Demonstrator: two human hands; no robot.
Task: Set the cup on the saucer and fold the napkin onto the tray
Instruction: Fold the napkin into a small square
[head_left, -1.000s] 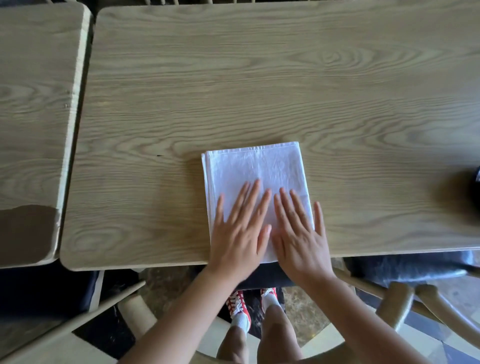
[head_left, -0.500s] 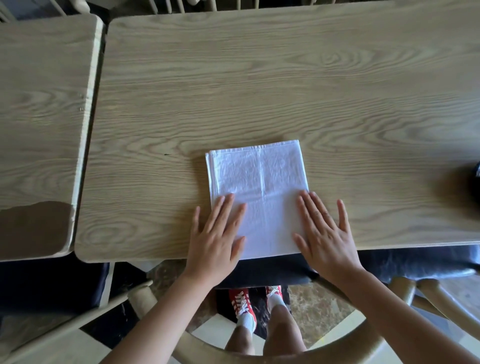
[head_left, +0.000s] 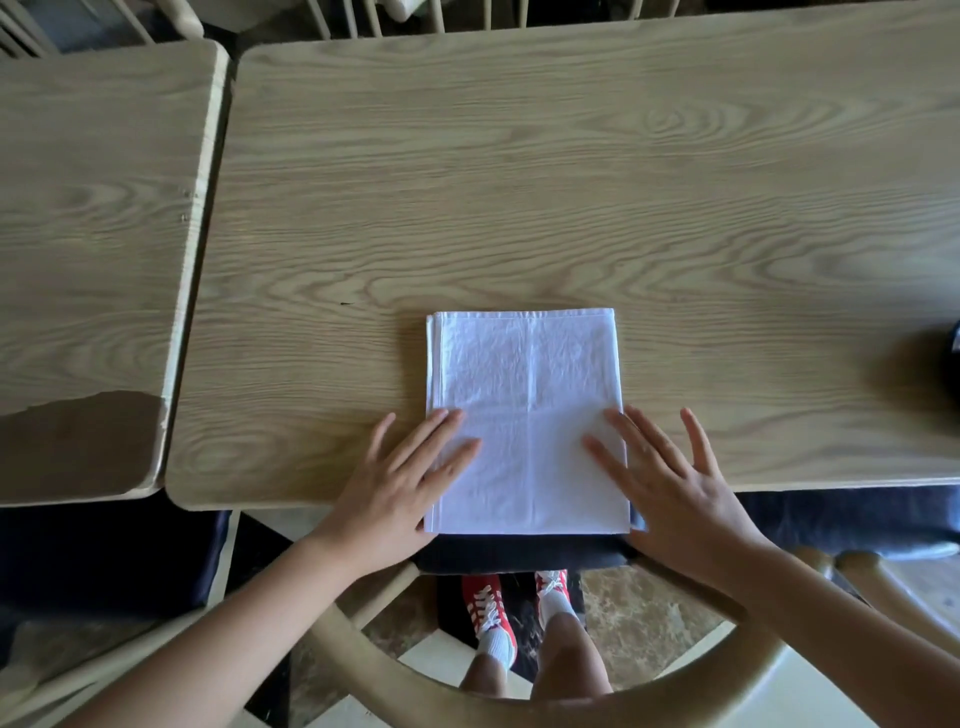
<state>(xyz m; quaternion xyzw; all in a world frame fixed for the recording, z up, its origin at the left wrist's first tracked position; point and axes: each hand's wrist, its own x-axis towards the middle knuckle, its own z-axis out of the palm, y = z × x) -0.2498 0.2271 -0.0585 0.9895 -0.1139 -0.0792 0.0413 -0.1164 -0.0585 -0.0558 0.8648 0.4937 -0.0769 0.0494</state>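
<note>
A white folded napkin (head_left: 524, 410) lies flat on the wooden table (head_left: 519, 208), its near end hanging slightly over the table's front edge. My left hand (head_left: 400, 483) rests flat at the napkin's left edge, fingers spread and fingertips on the cloth. At the right edge lies my right hand (head_left: 670, 478), palm down with the fingers apart and partly on the cloth. Neither hand grips anything. No cup, saucer or tray is in view.
A second wooden table (head_left: 98, 234) stands close on the left, with a narrow gap between the two. A dark object (head_left: 953, 358) shows at the right frame edge. A curved wooden chair back (head_left: 519, 691) and dark seat cushions lie below the table edge.
My hands have slid apart from the middle of the napkin to its left and right edges. The view has shifted, so the napkin shows in full.
</note>
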